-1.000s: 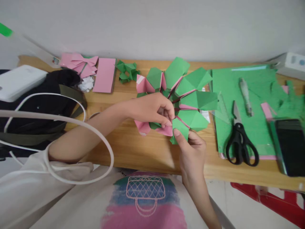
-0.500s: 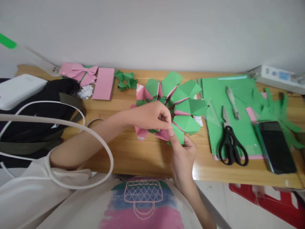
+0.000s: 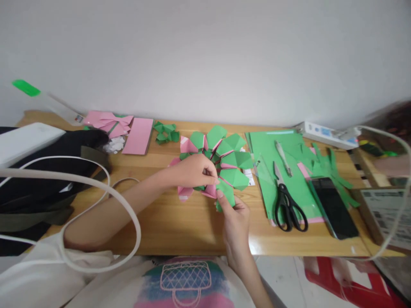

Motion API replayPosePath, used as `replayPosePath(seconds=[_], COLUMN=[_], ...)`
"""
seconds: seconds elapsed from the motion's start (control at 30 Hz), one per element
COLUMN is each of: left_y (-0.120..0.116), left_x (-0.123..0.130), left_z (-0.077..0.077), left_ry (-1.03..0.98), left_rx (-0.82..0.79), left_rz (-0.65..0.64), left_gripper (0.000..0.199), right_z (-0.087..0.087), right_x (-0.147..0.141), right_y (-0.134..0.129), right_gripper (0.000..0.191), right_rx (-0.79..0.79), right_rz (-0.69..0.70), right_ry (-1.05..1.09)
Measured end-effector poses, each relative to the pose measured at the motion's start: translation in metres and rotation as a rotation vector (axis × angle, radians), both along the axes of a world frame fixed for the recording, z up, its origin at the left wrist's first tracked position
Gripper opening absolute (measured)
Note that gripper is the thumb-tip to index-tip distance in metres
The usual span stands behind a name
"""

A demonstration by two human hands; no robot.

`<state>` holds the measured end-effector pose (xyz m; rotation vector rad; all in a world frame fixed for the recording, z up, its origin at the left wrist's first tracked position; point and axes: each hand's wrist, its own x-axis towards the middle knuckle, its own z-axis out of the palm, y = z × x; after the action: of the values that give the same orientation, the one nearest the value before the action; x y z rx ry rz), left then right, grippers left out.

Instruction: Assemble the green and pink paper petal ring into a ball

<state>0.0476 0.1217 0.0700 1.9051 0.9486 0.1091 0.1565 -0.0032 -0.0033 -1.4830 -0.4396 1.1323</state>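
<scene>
A ring of folded green and pink paper pieces [image 3: 236, 160] rests at the middle of the wooden table [image 3: 180, 231]. My left hand [image 3: 198, 171] reaches over its left part, thumb and forefinger pinched at the edge of a green petal near the front. From below, my right hand [image 3: 234, 214] holds the same front green petal [image 3: 227, 193] between thumb and fingers. The fingertips of both hands are close together there. Part of the ring lies hidden under my left hand.
Black scissors [image 3: 287, 207] and a cutter [image 3: 284, 158] lie on green sheets [image 3: 263, 147], beside a phone [image 3: 334, 207]. Pink sheets [image 3: 138, 137] and a small green folded piece [image 3: 166, 132] sit at the back. A white cable [image 3: 136, 222] loops over my left arm.
The view has tilted up and turned right, so table objects appear lower and further left. Both hands stay at the front petal, with little visible change in their hold.
</scene>
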Motion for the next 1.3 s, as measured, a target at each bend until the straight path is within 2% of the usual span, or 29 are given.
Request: replayPosePath(seconds=[0.07,0.17,0.27,0.4,0.47,0.57,0.67,0.77,0.9,1.07,1.2,1.3], left_y=[0.002,0.008,0.011,0.001,-0.008,-0.022,-0.036,-0.047,-0.052,-0.042,-0.035,-0.028], left_x=[-0.002,-0.013,-0.034,-0.068,-0.082,-0.095,-0.096,-0.087,-0.072,-0.069,-0.078,-0.094], left_z=[-0.003,-0.005,0.001,0.006,-0.001,-0.023,-0.046,-0.057,-0.055,-0.053,-0.055,-0.055], left_ry=[-0.023,-0.093,-0.172,-0.267,-0.300,-0.320,-0.337,-0.403,-0.479,-0.476,-0.416,-0.361], left_rx=[0.088,0.232,0.324,0.389,0.391,0.325,0.218,0.097,-0.034,-0.093,-0.072,0.018], left_rz=[0.057,0.214,0.374,0.608,0.699,0.771,0.775,0.698,0.596,0.582,0.614,0.694], left_gripper=[0.018,0.022,0.025,0.031,0.032,0.034,0.040,0.048,0.053,0.045,0.033,0.032], right_z=[-0.001,-0.001,0.002,0.007,0.009,0.012,0.013,0.015,0.018,0.013,0.003,-0.002], right_x=[0.003,0.017,0.041,0.067,0.071,0.070,0.068,0.070,0.074,0.079,0.087,0.092], right_y=[0.001,0.002,0.003,0.013,0.019,0.025,0.024,0.023,0.027,0.036,0.035,0.027], right_gripper=[0.041,0.043,0.037,0.030,0.035,0.040,0.042,0.049,0.057,0.057,0.055,0.055], right_rx=[0.021,0.057,0.079,0.106,0.123,0.158,0.187,0.195,0.213,0.230,0.183,0.157], right_rz=[0.018,0.092,0.210,0.295,0.313,0.324,0.333,0.332,0.346,0.285,0.166,0.116], right_ry=[-0.020,-0.064,-0.120,-0.212,-0.257,-0.333,-0.420,-0.503,-0.551,-0.502,-0.449,-0.408])
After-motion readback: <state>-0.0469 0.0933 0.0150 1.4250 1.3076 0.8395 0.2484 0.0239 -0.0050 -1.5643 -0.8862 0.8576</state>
